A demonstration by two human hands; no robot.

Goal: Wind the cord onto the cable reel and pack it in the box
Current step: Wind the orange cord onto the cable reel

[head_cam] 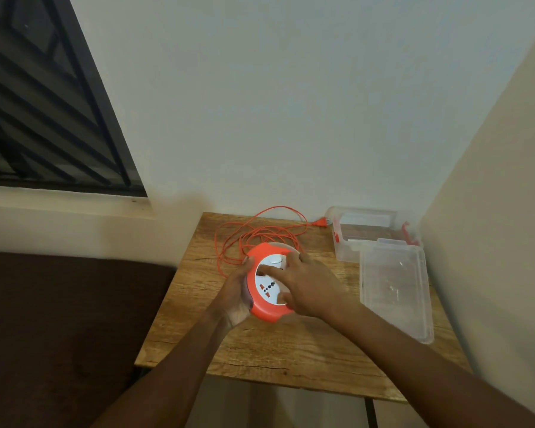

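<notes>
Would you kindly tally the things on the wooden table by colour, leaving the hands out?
Orange: 2, the cable reel and its loose cord.
Clear plastic: 2, the box and its lid.
Total: 4 things on the table.

right hand: covers right part of cable reel face | left hand: palm hidden against reel rim | cord: near end lost behind reel | box: front part hidden behind lid, contents unclear | both forearms: cut by bottom edge
</notes>
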